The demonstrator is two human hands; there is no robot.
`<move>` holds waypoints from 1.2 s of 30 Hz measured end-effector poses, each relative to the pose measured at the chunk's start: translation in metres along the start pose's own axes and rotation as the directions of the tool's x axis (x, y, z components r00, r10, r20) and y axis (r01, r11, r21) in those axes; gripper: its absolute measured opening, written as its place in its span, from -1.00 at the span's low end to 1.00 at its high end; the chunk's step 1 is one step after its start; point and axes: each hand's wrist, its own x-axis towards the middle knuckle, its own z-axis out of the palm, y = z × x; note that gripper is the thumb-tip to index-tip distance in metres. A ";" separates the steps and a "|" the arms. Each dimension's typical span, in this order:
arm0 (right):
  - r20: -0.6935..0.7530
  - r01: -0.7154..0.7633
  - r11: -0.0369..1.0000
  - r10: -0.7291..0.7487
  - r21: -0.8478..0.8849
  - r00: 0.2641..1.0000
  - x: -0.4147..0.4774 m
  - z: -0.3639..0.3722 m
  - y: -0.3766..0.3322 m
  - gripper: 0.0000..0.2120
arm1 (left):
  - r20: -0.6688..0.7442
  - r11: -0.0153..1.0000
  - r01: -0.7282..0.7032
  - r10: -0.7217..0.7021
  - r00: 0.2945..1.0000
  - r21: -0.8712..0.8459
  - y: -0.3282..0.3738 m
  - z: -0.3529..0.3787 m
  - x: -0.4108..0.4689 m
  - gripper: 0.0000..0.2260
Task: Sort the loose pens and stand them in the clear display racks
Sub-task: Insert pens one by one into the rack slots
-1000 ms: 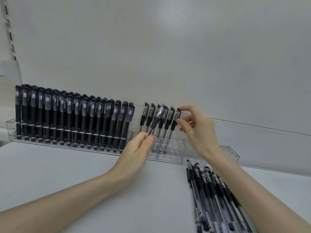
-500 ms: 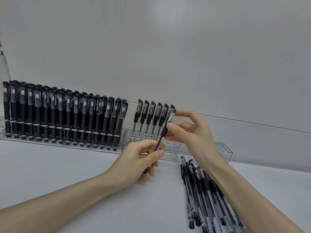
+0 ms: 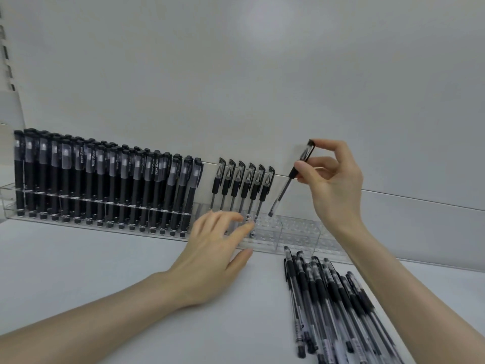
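Clearly the step in hand is the seating of one more slim pen. The right hand (image 3: 333,185) pinches the held pen (image 3: 282,194) high up, thumb and fingers near its cap. The pen is tilted, and its lower end hangs just above the clear rack (image 3: 296,232), below and to the left of that hand. Just left of the pen's lower end stand six slim pens (image 3: 244,185) in a row, so the next free hole looks to be the one beside them.

The left hand (image 3: 212,256) holds nothing. Its fingers are spread and loosely extended, with the fingertips at the rack's front edge; I cannot tell whether they touch it. Beyond and to the left of it, the row of thick pens (image 3: 105,185) fills its own rack.

The next move calls for bringing the pen upright and lowering its end into the hole without knocking its neighbour. The pile of loose pens (image 3: 328,298) lies on the counter (image 3: 105,271) under the right forearm, so much sorting remains.
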 end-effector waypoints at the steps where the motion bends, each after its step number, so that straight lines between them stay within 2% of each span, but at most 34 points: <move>1: -0.001 0.005 1.000 -0.005 -0.014 1.000 0.000 0.001 0.003 -0.68 | 0.009 1.000 -0.013 0.012 1.000 0.018 0.000 0.002 -0.001 -0.59; 7: -0.006 0.023 0.999 -0.023 -0.036 1.000 -0.002 0.012 0.015 -0.69 | 0.034 0.993 -0.033 0.029 0.999 0.114 -0.001 0.004 0.000 -0.55; 14: 0.057 0.033 0.995 -0.028 -0.095 0.998 0.001 0.014 0.019 -0.70 | 0.039 0.987 -0.035 0.029 0.999 0.156 -0.001 0.004 0.001 -0.55; 18: 0.143 0.027 0.989 -0.005 -0.149 0.990 -0.006 0.014 0.027 -0.65 | 0.052 0.986 -0.034 0.026 0.998 0.161 -0.001 0.004 0.000 -0.54; 31: 0.313 0.030 0.977 0.039 -0.213 0.949 0.000 0.012 0.032 -0.69 | 0.098 0.986 -0.028 0.012 0.995 0.163 0.000 0.002 0.000 -0.54; 36: 0.276 0.032 0.972 0.034 -0.231 0.960 -0.009 0.013 0.037 -0.70 | 0.112 0.985 -0.023 0.004 0.994 0.169 0.002 0.000 0.000 -0.54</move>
